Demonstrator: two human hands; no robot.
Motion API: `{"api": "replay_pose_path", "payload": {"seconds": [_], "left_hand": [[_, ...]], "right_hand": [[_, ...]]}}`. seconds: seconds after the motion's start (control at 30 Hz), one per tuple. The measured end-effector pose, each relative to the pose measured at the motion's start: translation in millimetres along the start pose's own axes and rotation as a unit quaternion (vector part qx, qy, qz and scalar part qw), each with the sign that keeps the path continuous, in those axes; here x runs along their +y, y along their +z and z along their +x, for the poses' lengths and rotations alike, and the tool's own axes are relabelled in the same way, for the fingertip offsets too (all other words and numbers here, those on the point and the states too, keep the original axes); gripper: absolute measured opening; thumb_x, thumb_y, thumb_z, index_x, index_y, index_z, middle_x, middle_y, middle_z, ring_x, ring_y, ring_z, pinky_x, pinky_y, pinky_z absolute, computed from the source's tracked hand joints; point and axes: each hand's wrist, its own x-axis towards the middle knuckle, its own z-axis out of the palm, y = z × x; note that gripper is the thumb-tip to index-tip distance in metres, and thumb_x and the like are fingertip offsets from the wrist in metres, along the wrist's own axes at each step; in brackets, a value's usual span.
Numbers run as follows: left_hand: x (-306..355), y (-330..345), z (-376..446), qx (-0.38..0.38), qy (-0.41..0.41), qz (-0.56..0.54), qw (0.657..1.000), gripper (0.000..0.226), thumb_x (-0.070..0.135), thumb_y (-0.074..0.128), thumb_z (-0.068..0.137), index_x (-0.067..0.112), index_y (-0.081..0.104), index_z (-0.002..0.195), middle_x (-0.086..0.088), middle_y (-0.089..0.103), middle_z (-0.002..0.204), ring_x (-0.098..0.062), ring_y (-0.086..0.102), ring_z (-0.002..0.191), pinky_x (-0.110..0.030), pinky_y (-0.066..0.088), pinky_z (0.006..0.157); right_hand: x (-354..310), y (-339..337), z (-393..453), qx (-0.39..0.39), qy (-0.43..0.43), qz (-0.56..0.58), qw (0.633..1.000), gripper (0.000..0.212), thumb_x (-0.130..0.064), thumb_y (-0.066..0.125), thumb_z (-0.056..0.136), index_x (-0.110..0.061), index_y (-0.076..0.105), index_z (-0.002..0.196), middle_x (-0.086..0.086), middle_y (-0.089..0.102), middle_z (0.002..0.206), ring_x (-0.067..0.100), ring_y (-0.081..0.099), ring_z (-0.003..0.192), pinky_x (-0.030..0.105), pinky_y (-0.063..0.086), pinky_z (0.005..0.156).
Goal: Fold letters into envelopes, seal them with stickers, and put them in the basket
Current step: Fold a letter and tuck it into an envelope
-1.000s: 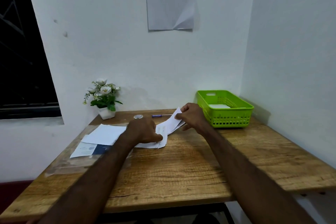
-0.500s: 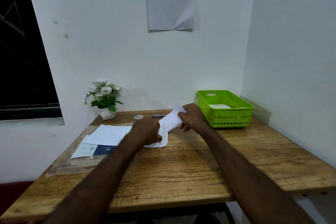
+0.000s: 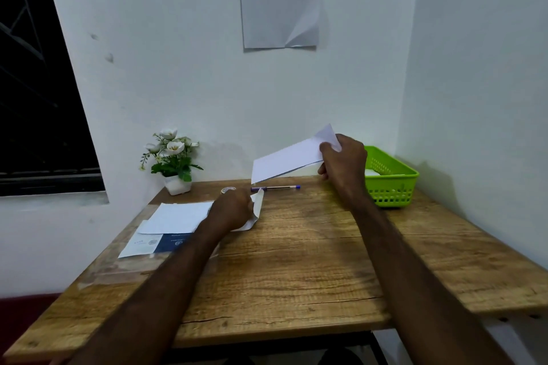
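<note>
Right hand now holds a white envelope in the air, thumb and fingers pinched on its right end, where half a second ago it was still low at the table among the papers; the envelope is lifted toward 1 o'clock, just left of the basket, tilting down to the left. Left hand stays down at 11 o'clock, fingers curled on a folded white sheet whose edge curls up beside it. Flat paper lies to its left over two cards. A pen and what looks like a sticker roll lie beyond. I judge the envelope is picked out and the folded letter is next to go in; white paper already lies in the basket
</note>
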Motion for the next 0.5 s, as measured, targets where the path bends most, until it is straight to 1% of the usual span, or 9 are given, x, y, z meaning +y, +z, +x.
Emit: {"api": "replay_pose_path", "payload": {"seconds": [0.07,0.1,0.13,0.2,0.27,0.3,0.4,0.43,0.5], "left_hand": [[-1,0,2,-0.016,-0.012,-0.018,1.000,0.026,0.030,0.077,0.080,0.018,0.054,0.076,-0.009,0.071,0.104,-0.026,0.064,0.106,-0.025,0.044,0.073],[-1,0,2,-0.021,-0.015,-0.027,0.999,0.030,0.031,0.078,0.079,0.018,0.052,0.072,-0.010,0.071,0.102,-0.026,0.065,0.104,-0.025,0.045,0.073],[0,2,3,-0.023,-0.019,-0.037,0.999,0.028,0.031,0.079,0.078,0.017,0.055,0.071,-0.011,0.072,0.101,-0.026,0.066,0.102,-0.026,0.047,0.073],[2,7,6,-0.027,-0.030,-0.056,0.998,0.023,0.030,0.077,0.082,0.010,0.068,0.084,-0.011,0.073,0.101,-0.025,0.067,0.098,-0.026,0.047,0.071],[4,10,8,-0.023,-0.052,-0.080,0.995,0.025,0.031,0.069,0.088,0.008,0.069,0.099,-0.010,0.074,0.103,-0.025,0.067,0.096,-0.027,0.045,0.070],[4,12,8,-0.018,-0.059,-0.088,0.994,0.025,0.031,0.067,0.090,0.009,0.069,0.102,-0.010,0.074,0.104,-0.024,0.067,0.096,-0.028,0.046,0.070],[5,16,8,-0.018,-0.073,-0.096,0.993,0.027,0.037,0.066,0.090,0.014,0.068,0.104,-0.006,0.071,0.100,-0.022,0.065,0.096,-0.031,0.049,0.074],[5,17,8,-0.018,-0.077,-0.100,0.992,0.032,0.043,0.068,0.087,0.016,0.067,0.103,-0.002,0.069,0.093,-0.021,0.064,0.092,-0.031,0.049,0.073],[5,19,8,-0.017,-0.086,-0.107,0.990,0.053,0.062,0.071,0.071,0.018,0.062,0.098,0.007,0.058,0.075,-0.019,0.063,0.082,-0.030,0.045,0.064]], "right_hand": [[0,0,1,0.001,0.002,0.017,1.000,0.017,-0.007,0.054,0.083,0.007,0.058,0.075,0.030,0.059,0.062,0.017,0.057,0.037,0.025,0.042,0.035],[0,0,2,-0.004,0.006,0.028,1.000,0.017,-0.007,0.055,0.083,0.008,0.060,0.076,0.028,0.057,0.058,0.018,0.058,0.037,0.027,0.044,0.036],[0,1,1,-0.015,0.008,0.037,0.999,0.017,-0.006,0.055,0.084,0.008,0.062,0.077,0.024,0.055,0.055,0.018,0.058,0.037,0.028,0.045,0.037],[1,2,0,-0.047,0.011,0.034,0.998,0.016,-0.006,0.056,0.084,0.008,0.063,0.078,0.019,0.055,0.053,0.019,0.057,0.036,0.028,0.046,0.039],[3,3,-1,-0.070,0.003,-0.003,0.998,0.015,-0.006,0.057,0.082,0.006,0.063,0.075,0.017,0.056,0.052,0.017,0.056,0.033,0.024,0.043,0.038],[4,3,-1,-0.074,-0.004,-0.023,0.997,0.016,-0.008,0.059,0.080,0.005,0.062,0.072,0.015,0.054,0.051,0.018,0.056,0.033,0.024,0.042,0.037],[9,3,1,-0.058,-0.029,-0.077,0.995,0.022,-0.015,0.059,0.074,0.002,0.051,0.063,0.013,0.044,0.050,0.023,0.056,0.039,0.028,0.038,0.039],[10,2,2,-0.048,-0.038,-0.096,0.994,0.024,-0.018,0.059,0.073,-0.001,0.048,0.060,0.014,0.043,0.050,0.024,0.053,0.042,0.030,0.036,0.040],[11,1,4,-0.036,-0.048,-0.114,0.992,0.026,-0.020,0.059,0.073,-0.007,0.044,0.056,0.011,0.042,0.048,0.025,0.048,0.045,0.036,0.036,0.043]]}}
